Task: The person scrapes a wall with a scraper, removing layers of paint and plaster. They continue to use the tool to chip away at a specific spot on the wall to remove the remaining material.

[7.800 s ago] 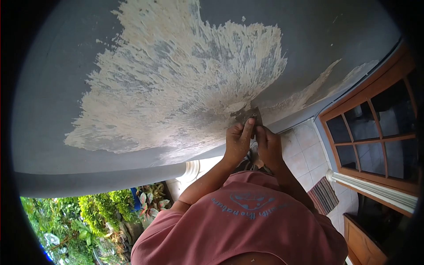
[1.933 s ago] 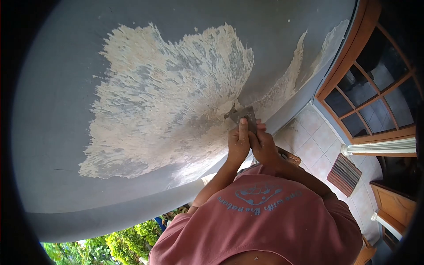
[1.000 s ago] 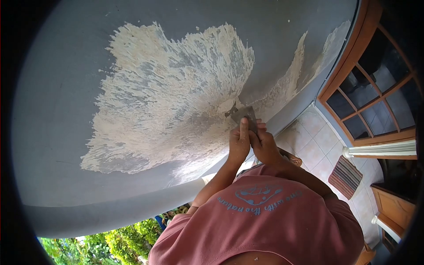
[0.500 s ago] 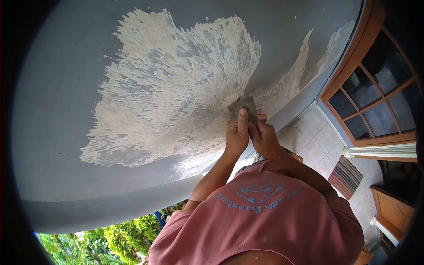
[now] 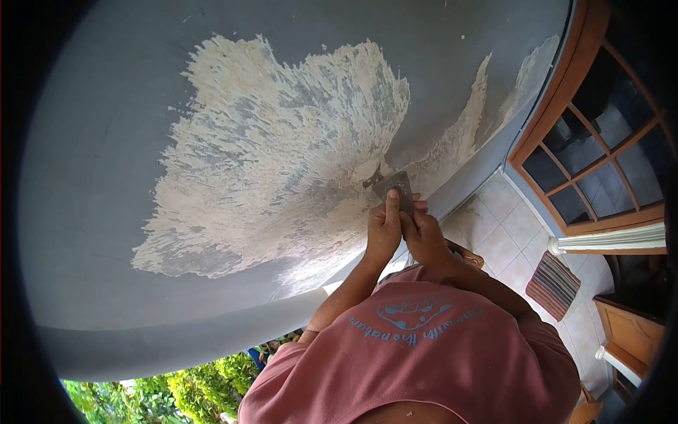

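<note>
A flat grey scraper blade (image 5: 397, 188) is held against the lower part of a rough, pale scraped patch (image 5: 275, 141) on the grey wall (image 5: 92, 177). My left hand (image 5: 385, 221) grips it with the thumb stretched along its face. Just to the right, my right hand (image 5: 422, 230) is wrapped round the tool's lower part, its fingertips showing beside the blade. Both hands touch each other. The handle is hidden by my hands. A small dark bare spot (image 5: 372, 178) lies at the blade's upper left edge.
A wooden-framed window (image 5: 600, 155) stands on the right. Below it are a striped mat (image 5: 553, 285) on the tiled floor (image 5: 498, 230) and a wooden cabinet (image 5: 628, 328). Green plants (image 5: 205, 389) show at the lower left. A narrower pale patch (image 5: 470, 120) runs up the wall.
Since half a second ago, my hands and the scraper sit slightly lower in view, as does the wall patch. Compared with the oldest frame, the view has shifted and more of the blade's face shows.
</note>
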Available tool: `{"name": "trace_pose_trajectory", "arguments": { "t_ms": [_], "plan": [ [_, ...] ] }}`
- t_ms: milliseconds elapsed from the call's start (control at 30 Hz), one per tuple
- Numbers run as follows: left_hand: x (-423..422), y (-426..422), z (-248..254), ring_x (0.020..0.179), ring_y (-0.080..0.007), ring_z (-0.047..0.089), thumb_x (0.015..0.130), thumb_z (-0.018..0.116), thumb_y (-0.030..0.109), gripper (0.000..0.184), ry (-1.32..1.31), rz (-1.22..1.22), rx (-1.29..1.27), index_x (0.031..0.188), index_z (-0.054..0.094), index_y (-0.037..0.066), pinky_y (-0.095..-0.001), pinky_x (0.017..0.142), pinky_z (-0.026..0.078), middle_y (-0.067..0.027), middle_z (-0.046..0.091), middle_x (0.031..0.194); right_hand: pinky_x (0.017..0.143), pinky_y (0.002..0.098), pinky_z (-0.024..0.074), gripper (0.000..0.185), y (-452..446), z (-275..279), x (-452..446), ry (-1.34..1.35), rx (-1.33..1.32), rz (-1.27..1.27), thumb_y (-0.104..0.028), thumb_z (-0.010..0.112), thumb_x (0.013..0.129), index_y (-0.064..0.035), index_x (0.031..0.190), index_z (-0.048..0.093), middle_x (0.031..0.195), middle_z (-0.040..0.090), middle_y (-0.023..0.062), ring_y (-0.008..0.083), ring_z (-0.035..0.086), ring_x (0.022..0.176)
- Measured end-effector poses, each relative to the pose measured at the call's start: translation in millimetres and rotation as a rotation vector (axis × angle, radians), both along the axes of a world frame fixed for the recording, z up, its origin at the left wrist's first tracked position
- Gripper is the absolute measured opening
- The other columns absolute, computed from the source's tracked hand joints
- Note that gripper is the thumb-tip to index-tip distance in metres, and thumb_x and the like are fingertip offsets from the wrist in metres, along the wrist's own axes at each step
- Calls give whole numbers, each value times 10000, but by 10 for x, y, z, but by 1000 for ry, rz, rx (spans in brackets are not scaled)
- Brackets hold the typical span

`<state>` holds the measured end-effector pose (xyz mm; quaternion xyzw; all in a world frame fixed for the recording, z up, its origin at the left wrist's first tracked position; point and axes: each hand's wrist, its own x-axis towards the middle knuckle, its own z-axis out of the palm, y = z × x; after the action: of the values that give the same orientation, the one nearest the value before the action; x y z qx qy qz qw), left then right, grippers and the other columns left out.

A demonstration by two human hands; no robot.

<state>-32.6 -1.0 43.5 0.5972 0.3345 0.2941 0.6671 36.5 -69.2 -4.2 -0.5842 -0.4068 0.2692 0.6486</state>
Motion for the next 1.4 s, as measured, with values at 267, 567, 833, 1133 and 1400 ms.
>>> {"name": "trace_pose_trajectory", "arguments": {
  "t_ms": [267, 567, 833, 1133, 1400],
  "plan": [
    [6, -50, -27, 813, -187, 659, 1007, 372, 409, 594, 27, 29, -40, 909, 669, -97, -277, 756, 518, -147, 696, 878, 500, 322, 413, 209, -57, -31, 56, 204, -113, 127, -158, 541, 935, 26, 847, 584, 603, 571, 126, 190, 522, 509],
    [63, 24, 14, 790, -186, 663, 1004, 395, 393, 582, 60, 2, 77, 834, 679, -86, -278, 735, 520, -160, 698, 872, 512, 338, 434, 185, 24, -2, 120, 69, -6, 44, -128, 515, 933, 37, 883, 580, 634, 591, 155, 240, 625, 579],
    [82, 64, 149, 792, -176, 664, 1007, 393, 378, 582, 30, 19, 106, 782, 671, -82, -275, 728, 515, -148, 702, 866, 548, 342, 458, 178, 65, 82, 163, 59, -8, 90, -130, 508, 938, 28, 926, 590, 664, 599, 143, 233, 614, 598],
    [125, 57, 216, 790, -169, 655, 1009, 391, 369, 559, 42, 51, 58, 846, 683, -80, -262, 729, 511, -142, 701, 869, 540, 336, 458, 153, 87, 167, 201, 15, -39, 103, -124, 526, 924, 15, 914, 591, 684, 609, 179, 248, 636, 604],
    [101, 16, 181, 795, -158, 647, 1006, 396, 391, 548, -9, 45, 116, 933, 676, -74, -263, 732, 511, -139, 700, 886, 509, 329, 439, 141, 103, 194, 140, 2, 121, 7, -103, 537, 917, 18, 891, 603, 646, 603, 170, 240, 629, 576]
  ]
}}
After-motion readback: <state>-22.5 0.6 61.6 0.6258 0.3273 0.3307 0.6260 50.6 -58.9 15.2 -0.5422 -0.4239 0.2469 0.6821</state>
